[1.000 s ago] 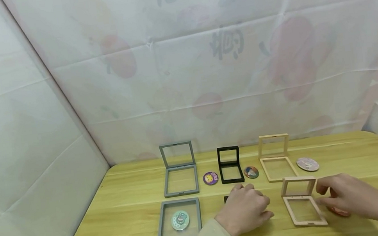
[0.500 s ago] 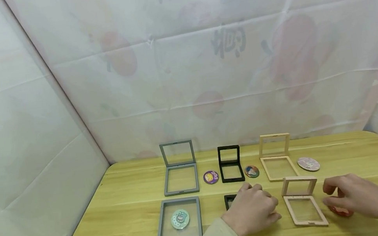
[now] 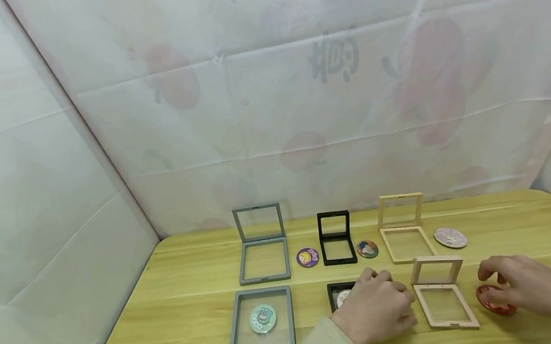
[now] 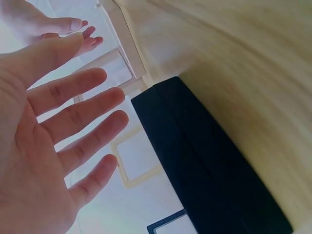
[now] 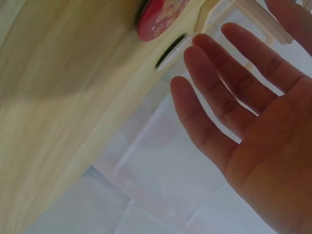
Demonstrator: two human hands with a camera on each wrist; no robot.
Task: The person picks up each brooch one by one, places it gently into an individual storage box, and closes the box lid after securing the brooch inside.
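Observation:
My left hand (image 3: 375, 310) hovers over the table with relaxed fingers and holds nothing. It partly covers a closed black display frame (image 3: 341, 285) with a whitish round badge (image 3: 342, 298) inside. In the left wrist view the fingers are spread beside the black frame's thick edge (image 4: 204, 161). On the right, my right hand (image 3: 527, 284) is held over a red round badge (image 3: 502, 310), its fingers loosely bent and gripping nothing. Between the hands stands a pink display frame (image 3: 453, 324), hinged open with its lid upright. The red badge (image 5: 158, 17) lies on the wood in the right wrist view.
A closed grey frame (image 3: 234, 338) with a green badge (image 3: 263, 318) lies at left. Behind stand open grey (image 3: 241, 268), black (image 3: 324, 255) and yellow (image 3: 388, 247) frames, with purple (image 3: 307, 257), multicoloured (image 3: 367, 249) and pale pink (image 3: 450, 237) badges beside them.
Both hands have shifted right. The left hand now uncovers more of the black frame and its whitish badge; the right hand has moved off the pink frame's side, showing more of the red badge.

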